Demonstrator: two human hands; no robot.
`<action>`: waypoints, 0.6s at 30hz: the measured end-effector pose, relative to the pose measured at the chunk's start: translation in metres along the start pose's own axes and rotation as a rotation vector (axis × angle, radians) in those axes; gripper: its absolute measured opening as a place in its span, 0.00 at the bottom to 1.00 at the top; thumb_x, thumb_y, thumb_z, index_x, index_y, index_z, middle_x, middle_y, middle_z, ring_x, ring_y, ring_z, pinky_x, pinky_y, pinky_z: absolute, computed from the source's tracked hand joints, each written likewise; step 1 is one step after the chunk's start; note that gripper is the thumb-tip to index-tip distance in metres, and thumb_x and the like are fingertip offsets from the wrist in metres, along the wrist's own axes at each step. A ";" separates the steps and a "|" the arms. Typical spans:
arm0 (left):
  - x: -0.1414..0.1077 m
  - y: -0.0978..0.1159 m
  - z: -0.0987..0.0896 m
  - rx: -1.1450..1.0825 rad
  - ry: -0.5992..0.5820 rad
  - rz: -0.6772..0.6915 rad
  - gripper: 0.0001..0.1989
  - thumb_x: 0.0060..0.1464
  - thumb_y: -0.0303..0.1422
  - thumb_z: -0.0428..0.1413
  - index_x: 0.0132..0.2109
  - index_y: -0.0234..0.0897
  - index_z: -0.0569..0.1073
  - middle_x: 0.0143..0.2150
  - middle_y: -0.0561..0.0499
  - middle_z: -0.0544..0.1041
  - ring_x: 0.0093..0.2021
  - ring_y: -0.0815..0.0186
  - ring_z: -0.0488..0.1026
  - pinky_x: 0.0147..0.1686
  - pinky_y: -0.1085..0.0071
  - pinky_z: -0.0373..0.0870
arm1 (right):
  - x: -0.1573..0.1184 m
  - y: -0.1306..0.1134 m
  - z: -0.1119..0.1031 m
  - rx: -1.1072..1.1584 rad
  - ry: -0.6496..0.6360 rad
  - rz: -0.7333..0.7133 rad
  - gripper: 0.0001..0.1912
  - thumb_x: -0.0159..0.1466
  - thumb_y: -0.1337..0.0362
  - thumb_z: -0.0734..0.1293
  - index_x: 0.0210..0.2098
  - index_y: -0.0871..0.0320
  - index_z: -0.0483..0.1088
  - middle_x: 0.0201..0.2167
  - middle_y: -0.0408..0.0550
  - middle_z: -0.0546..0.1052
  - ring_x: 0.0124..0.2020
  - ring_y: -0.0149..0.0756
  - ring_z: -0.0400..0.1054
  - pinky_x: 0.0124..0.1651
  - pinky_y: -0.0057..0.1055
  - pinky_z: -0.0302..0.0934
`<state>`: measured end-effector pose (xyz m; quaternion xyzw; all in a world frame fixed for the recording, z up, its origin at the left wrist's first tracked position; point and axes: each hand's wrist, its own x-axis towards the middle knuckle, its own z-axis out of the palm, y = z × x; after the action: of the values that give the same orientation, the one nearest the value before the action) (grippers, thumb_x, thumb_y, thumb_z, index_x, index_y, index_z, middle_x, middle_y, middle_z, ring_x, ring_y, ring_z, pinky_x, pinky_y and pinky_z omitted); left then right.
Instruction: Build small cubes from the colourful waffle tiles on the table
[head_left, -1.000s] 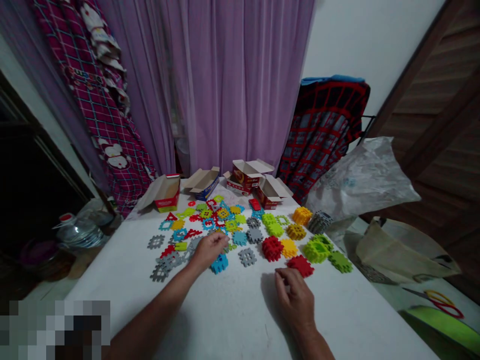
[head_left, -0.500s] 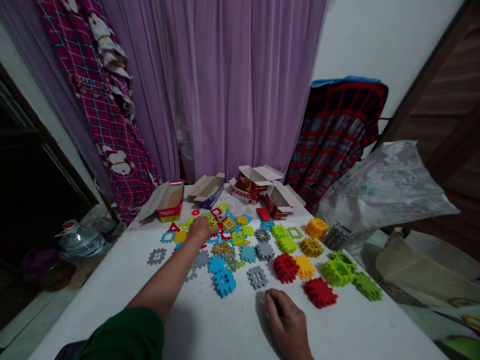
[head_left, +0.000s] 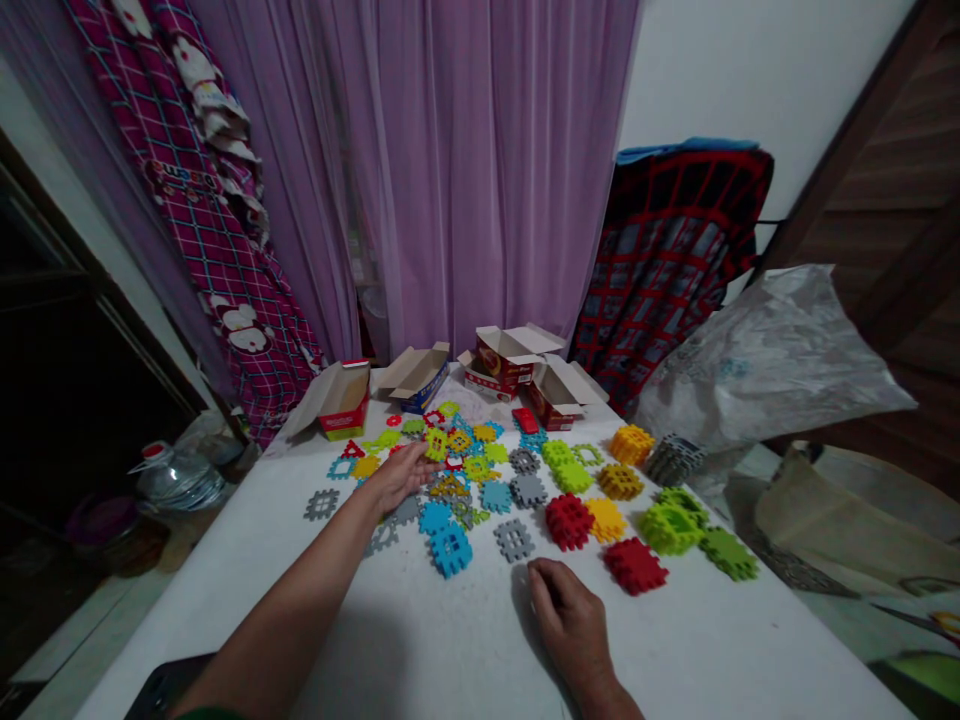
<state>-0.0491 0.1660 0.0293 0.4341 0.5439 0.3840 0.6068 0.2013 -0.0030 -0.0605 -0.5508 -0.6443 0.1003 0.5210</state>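
Note:
My left hand is over the left side of the mixed pile, its fingers closed on a yellow-green square piece held up at the fingertips. Loosely curled, my right hand rests on the white table near the front, with nothing visible in it. Just beyond it lies a grey square piece. Blue pieces are stacked between my hands. Farther right stand a red stack, a second red stack and a green stack.
Open cardboard boxes stand along the back edge, including a red one and a blue one. A dark object lies at the front left. A clear plastic bag is beyond the right edge.
My left hand has drawn back towards me and turned, with the yellow-green piece now showing in its fingers. My right hand has stayed in place.

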 end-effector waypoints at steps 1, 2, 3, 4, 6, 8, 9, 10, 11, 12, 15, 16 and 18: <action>-0.010 -0.003 0.005 -0.100 -0.044 -0.036 0.14 0.60 0.42 0.55 0.43 0.35 0.70 0.37 0.45 0.80 0.35 0.65 0.79 0.32 0.74 0.72 | 0.000 0.000 0.000 -0.003 0.003 -0.004 0.10 0.66 0.60 0.63 0.33 0.55 0.74 0.28 0.45 0.78 0.27 0.31 0.73 0.33 0.23 0.65; -0.020 -0.006 0.010 -0.164 -0.070 -0.058 0.13 0.60 0.41 0.56 0.42 0.34 0.70 0.35 0.45 0.80 0.33 0.67 0.79 0.31 0.75 0.72 | 0.000 0.000 0.000 -0.006 0.011 -0.002 0.10 0.66 0.60 0.63 0.33 0.56 0.74 0.28 0.45 0.78 0.27 0.31 0.73 0.33 0.23 0.65; -0.029 -0.009 0.016 -0.202 -0.077 -0.070 0.12 0.60 0.40 0.57 0.42 0.34 0.69 0.34 0.46 0.79 0.32 0.68 0.78 0.30 0.76 0.72 | 0.001 -0.001 0.001 -0.010 0.022 0.002 0.11 0.66 0.60 0.62 0.33 0.56 0.74 0.28 0.45 0.78 0.27 0.31 0.73 0.34 0.23 0.65; -0.037 -0.011 0.022 -0.221 -0.074 -0.072 0.12 0.59 0.39 0.58 0.42 0.34 0.69 0.33 0.47 0.79 0.31 0.68 0.78 0.28 0.77 0.71 | 0.001 -0.002 0.001 -0.013 0.028 0.002 0.11 0.66 0.60 0.62 0.33 0.56 0.74 0.28 0.45 0.78 0.27 0.31 0.73 0.34 0.23 0.65; -0.052 -0.017 0.035 -0.227 -0.068 -0.061 0.13 0.57 0.38 0.61 0.42 0.35 0.69 0.34 0.49 0.79 0.30 0.69 0.77 0.27 0.78 0.70 | 0.002 -0.004 0.001 -0.019 0.049 -0.010 0.11 0.66 0.60 0.62 0.33 0.56 0.74 0.28 0.45 0.79 0.28 0.31 0.73 0.34 0.23 0.65; -0.065 -0.022 0.047 -0.213 -0.087 -0.050 0.15 0.54 0.39 0.64 0.41 0.36 0.70 0.35 0.50 0.78 0.29 0.71 0.76 0.25 0.79 0.68 | 0.002 -0.006 0.000 -0.019 0.071 -0.033 0.11 0.65 0.60 0.62 0.35 0.57 0.75 0.29 0.46 0.79 0.28 0.31 0.74 0.33 0.24 0.66; -0.071 -0.024 0.053 -0.200 -0.105 -0.048 0.15 0.53 0.40 0.64 0.41 0.36 0.71 0.35 0.51 0.77 0.29 0.72 0.76 0.24 0.79 0.67 | 0.003 -0.007 0.000 -0.018 0.086 -0.034 0.11 0.65 0.60 0.63 0.36 0.57 0.75 0.29 0.46 0.79 0.27 0.31 0.74 0.33 0.24 0.66; -0.076 -0.025 0.058 -0.187 -0.124 -0.053 0.16 0.52 0.41 0.65 0.40 0.36 0.71 0.35 0.52 0.77 0.28 0.73 0.75 0.23 0.80 0.66 | 0.003 -0.008 -0.001 -0.016 0.101 -0.024 0.11 0.65 0.59 0.63 0.38 0.58 0.75 0.29 0.46 0.79 0.26 0.31 0.73 0.32 0.24 0.66; -0.081 -0.027 0.063 -0.170 -0.139 -0.064 0.17 0.50 0.42 0.65 0.40 0.36 0.71 0.34 0.53 0.76 0.27 0.74 0.74 0.22 0.80 0.64 | 0.003 -0.009 -0.001 -0.008 0.109 -0.009 0.12 0.65 0.59 0.63 0.41 0.58 0.75 0.29 0.46 0.79 0.25 0.30 0.72 0.31 0.24 0.66; -0.085 -0.028 0.068 -0.152 -0.150 -0.075 0.18 0.49 0.43 0.65 0.39 0.35 0.72 0.33 0.53 0.75 0.26 0.75 0.73 0.21 0.81 0.63 | 0.003 -0.011 -0.001 0.007 0.109 0.009 0.14 0.65 0.59 0.63 0.43 0.59 0.75 0.28 0.46 0.79 0.24 0.30 0.71 0.30 0.24 0.66; -0.095 -0.033 0.079 -0.083 -0.172 -0.085 0.19 0.47 0.44 0.66 0.38 0.35 0.73 0.32 0.55 0.74 0.24 0.75 0.71 0.20 0.81 0.61 | 0.002 -0.015 -0.002 0.097 0.113 0.082 0.16 0.65 0.57 0.63 0.46 0.60 0.75 0.30 0.47 0.79 0.23 0.29 0.70 0.29 0.25 0.66; -0.098 -0.034 0.083 -0.060 -0.176 -0.082 0.19 0.47 0.44 0.66 0.38 0.35 0.73 0.32 0.55 0.74 0.24 0.76 0.70 0.20 0.80 0.60 | 0.002 -0.016 -0.002 0.140 0.124 0.119 0.17 0.65 0.56 0.64 0.47 0.60 0.75 0.31 0.48 0.80 0.24 0.29 0.70 0.29 0.26 0.67; -0.103 -0.038 0.089 -0.020 -0.182 -0.077 0.18 0.46 0.44 0.65 0.37 0.35 0.73 0.32 0.55 0.74 0.24 0.76 0.69 0.20 0.80 0.60 | 0.001 -0.019 -0.002 0.238 0.156 0.213 0.19 0.64 0.54 0.65 0.46 0.60 0.75 0.32 0.49 0.80 0.24 0.30 0.71 0.29 0.27 0.67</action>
<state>0.0275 0.0476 0.0300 0.4400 0.4990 0.3248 0.6722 0.1912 -0.0100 -0.0462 -0.5562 -0.5234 0.1874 0.6176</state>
